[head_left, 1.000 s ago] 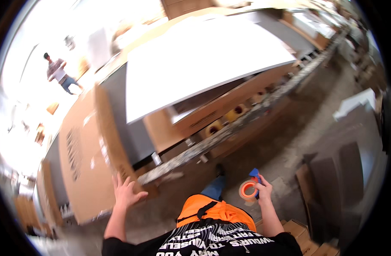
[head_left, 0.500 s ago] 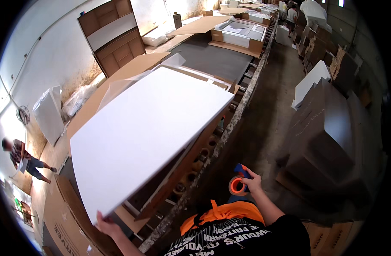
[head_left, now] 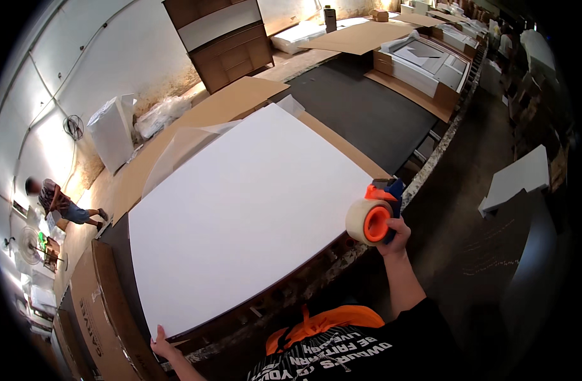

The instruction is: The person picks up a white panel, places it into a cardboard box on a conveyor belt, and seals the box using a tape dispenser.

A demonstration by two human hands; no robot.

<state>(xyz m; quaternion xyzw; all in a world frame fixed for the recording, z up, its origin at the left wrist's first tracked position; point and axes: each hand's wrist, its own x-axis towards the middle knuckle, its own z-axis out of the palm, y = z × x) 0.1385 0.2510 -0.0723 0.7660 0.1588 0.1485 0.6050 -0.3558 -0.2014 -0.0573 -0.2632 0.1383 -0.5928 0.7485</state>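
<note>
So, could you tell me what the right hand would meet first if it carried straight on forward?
Probably the near right corner of the white panel: the right hand holds the tape dispenser just beside it, though depth is unclear.

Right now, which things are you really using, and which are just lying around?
In use:
- white panel, left hand at its near corner
- tape dispenser, gripped in right hand

Lying about:
- brown cabinet
- cardboard sheets
- open carton
- small white board
</note>
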